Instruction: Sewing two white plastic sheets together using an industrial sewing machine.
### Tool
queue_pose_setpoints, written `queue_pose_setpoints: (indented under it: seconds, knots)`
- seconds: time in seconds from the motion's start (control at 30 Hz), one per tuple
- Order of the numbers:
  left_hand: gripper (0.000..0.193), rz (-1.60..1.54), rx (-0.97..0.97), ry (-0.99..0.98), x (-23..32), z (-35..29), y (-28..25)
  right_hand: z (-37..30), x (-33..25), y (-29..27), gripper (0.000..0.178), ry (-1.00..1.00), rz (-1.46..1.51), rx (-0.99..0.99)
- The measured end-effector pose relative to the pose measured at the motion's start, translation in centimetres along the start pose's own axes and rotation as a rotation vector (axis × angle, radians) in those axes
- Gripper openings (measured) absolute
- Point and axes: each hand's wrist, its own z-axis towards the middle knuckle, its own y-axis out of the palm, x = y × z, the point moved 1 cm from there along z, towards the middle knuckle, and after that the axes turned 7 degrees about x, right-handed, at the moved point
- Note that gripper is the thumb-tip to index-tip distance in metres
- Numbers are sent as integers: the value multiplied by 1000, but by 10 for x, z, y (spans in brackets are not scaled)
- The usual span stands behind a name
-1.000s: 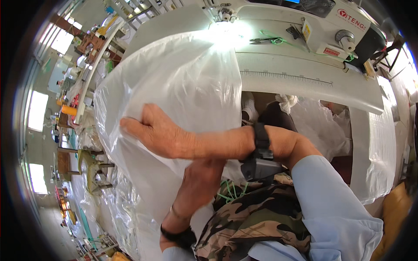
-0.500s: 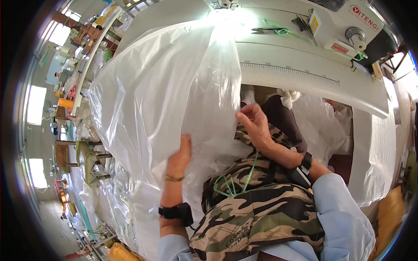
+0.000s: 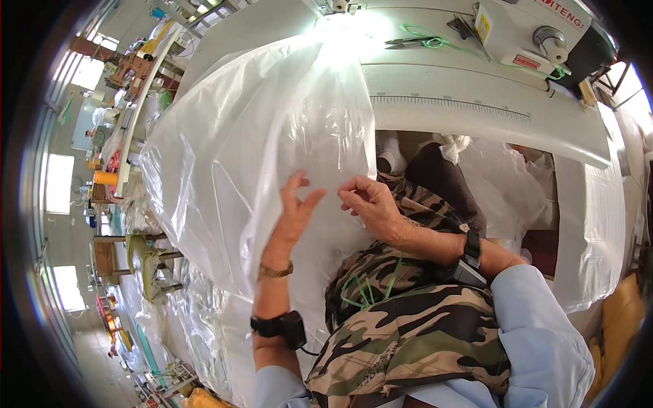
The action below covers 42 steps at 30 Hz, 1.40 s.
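Note:
A large translucent white plastic sheet [image 3: 224, 156] hangs in folds from the brightly lit needle area of a sewing machine [image 3: 537, 41] down over my lap. My left hand [image 3: 296, 207] is over the sheet, thumb and fingers apart and curved, with nothing seen between them. Close to its right, my right hand [image 3: 373, 207] has its thumb and fingertips pinched together in front of the sheet. Whether a bit of the sheet or something smaller is in that pinch, I cannot make out.
Dark thread snips [image 3: 413, 43] with a green cord lie on the machine bed, above a printed ruler scale [image 3: 449, 103]. More crumpled plastic [image 3: 503, 190] lies below the table at right. A stool with a yellowish cover [image 3: 139, 265] and a cluttered bench stand at left.
My right hand has moved left from the sheet's right edge, its fingers now pinched. My left hand has moved up and its fingers have spread. Both hands are now closer together.

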Motion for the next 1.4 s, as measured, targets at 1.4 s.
queue_pose_setpoints:
  seconds: [1.4]
  knots:
    - [38,709,-78,262,-93,44,-184,-23,-26,-35,20,-528,-429,-267]
